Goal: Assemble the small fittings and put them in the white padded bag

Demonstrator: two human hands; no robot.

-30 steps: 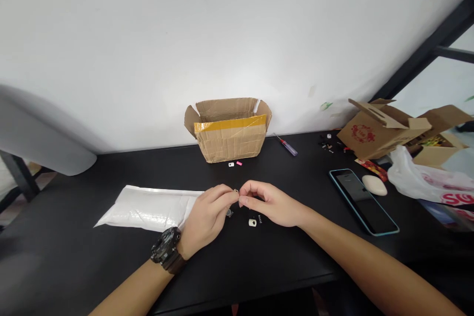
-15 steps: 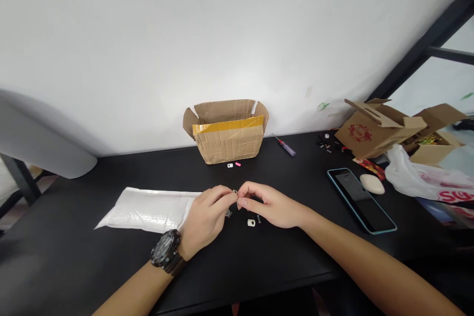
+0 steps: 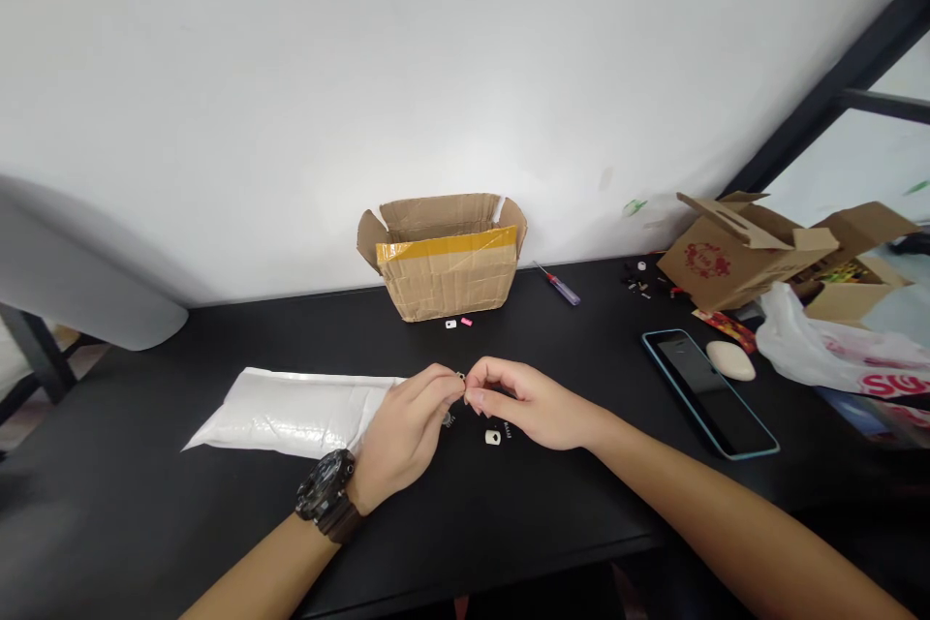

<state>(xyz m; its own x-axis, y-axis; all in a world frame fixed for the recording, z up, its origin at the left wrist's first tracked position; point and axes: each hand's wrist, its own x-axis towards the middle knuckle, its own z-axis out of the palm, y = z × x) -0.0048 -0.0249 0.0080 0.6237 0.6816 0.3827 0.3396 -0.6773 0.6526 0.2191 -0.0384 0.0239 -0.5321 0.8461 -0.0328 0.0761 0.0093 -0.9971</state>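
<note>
My left hand (image 3: 405, 433) and my right hand (image 3: 527, 403) meet above the black desk (image 3: 436, 513), their fingertips pinched on a tiny metal part (image 3: 460, 376). Most of that part is hidden by my fingers. Below my left fingers lies a small dark spring-like piece (image 3: 449, 419). A white cube-shaped bead (image 3: 492, 437) and a small black strip (image 3: 507, 431) rest just under my right hand. My left wrist wears a black watch (image 3: 326, 494), and a white padded mailer (image 3: 291, 412) lies beside that hand.
An open cardboard box (image 3: 449, 276) stands against the wall, with small white and pink pieces (image 3: 457, 323) before it. To the right are a screwdriver (image 3: 558, 285), a phone (image 3: 708, 394), a pale oval object (image 3: 730, 360), a plastic bag (image 3: 835, 358) and another cardboard box (image 3: 741, 257).
The view has shifted slightly. My hands remain together at the tiny part, with only small finger movement.
</note>
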